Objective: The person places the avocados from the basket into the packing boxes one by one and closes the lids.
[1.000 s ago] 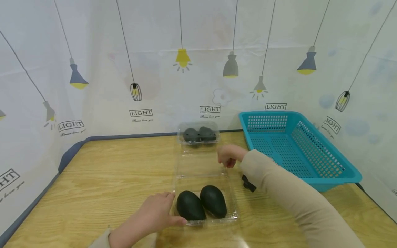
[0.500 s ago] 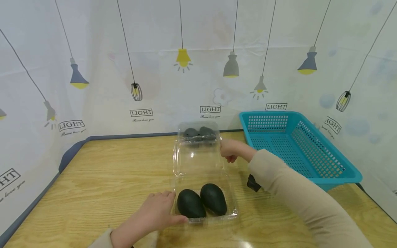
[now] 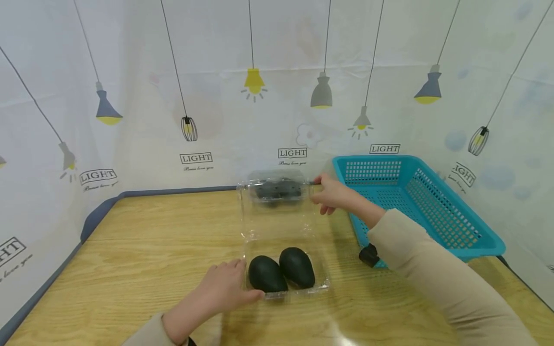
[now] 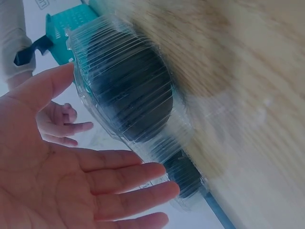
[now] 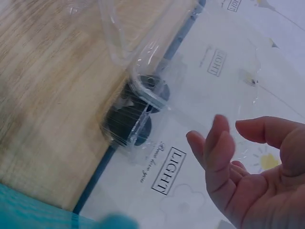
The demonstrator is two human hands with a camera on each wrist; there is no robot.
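A clear plastic clamshell box [image 3: 322, 278] lies open in front of me, two dark avocados [image 3: 266, 274] side by side in its base. Its clear lid [image 3: 277, 226] stands raised at the far side. My left hand [image 3: 222, 287] is at the base's left side, fingers straight and thumb along the near rim; the left wrist view shows its palm [image 4: 57, 176] beside the box. At the lid's upper right edge is my right hand [image 3: 335, 193]. In the right wrist view its fingers [image 5: 220, 157] are loosely bent, apart from the thumb; lid contact is hard to see.
Behind the lid, against the wall, stands a second clear box [image 3: 277, 174] with two dark avocados inside. A turquoise perforated basket [image 3: 489, 245] sits at the back right. A black piece [image 3: 369, 255] hangs under my right sleeve. The table [image 3: 173, 226] is wood-patterned.
The lid has swung up from lying nearly flat at the far side. My right hand has risen with it, and its fingers have spread. My left hand stays at the base.
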